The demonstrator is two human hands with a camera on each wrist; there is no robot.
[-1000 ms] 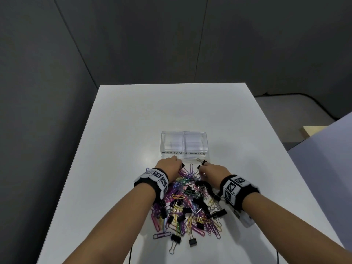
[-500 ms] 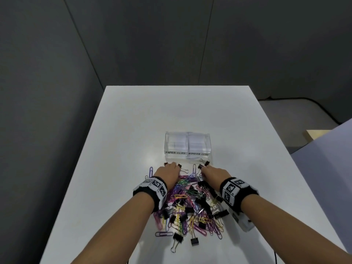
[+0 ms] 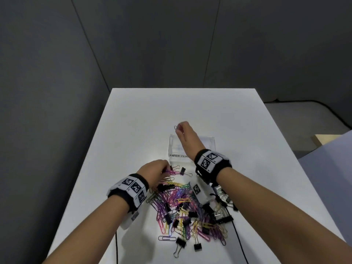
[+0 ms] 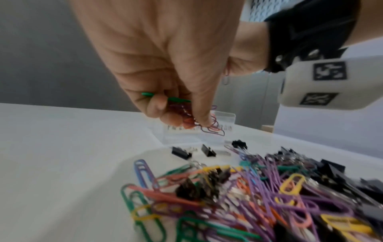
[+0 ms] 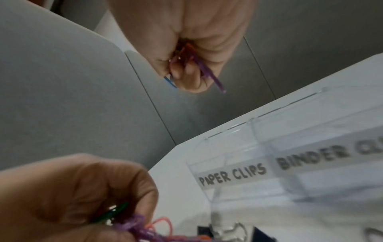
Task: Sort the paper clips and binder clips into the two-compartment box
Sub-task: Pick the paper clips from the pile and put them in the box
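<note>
A clear two-compartment box [image 3: 209, 139] stands mid-table, labelled PAPER CLIPS [image 5: 232, 175] on the left and BINDER CLIPS on the right. My right hand [image 3: 178, 128] is raised over the far edge of the left compartment and pinches a few paper clips [image 5: 207, 72], purple, red and blue. At the pile's far-left corner my left hand [image 3: 165, 169] grips a bunch of paper clips [image 4: 207, 126], mostly purple and red, one green. The mixed pile [image 3: 186, 204] of coloured paper clips and black binder clips lies in front of the box.
Two black binder clips [image 3: 182, 170] lie loose between pile and box. The white table [image 3: 133, 130] has bare surface left of and behind the box. Black cables [image 3: 238, 237] run off its near edge. Grey wall panels stand behind; a lavender surface [image 3: 333, 168] lies right.
My right hand has risen from the pile's far edge and moved forward over the box's left compartment with clips in it. My left hand stays at the pile, now holding a bunch.
</note>
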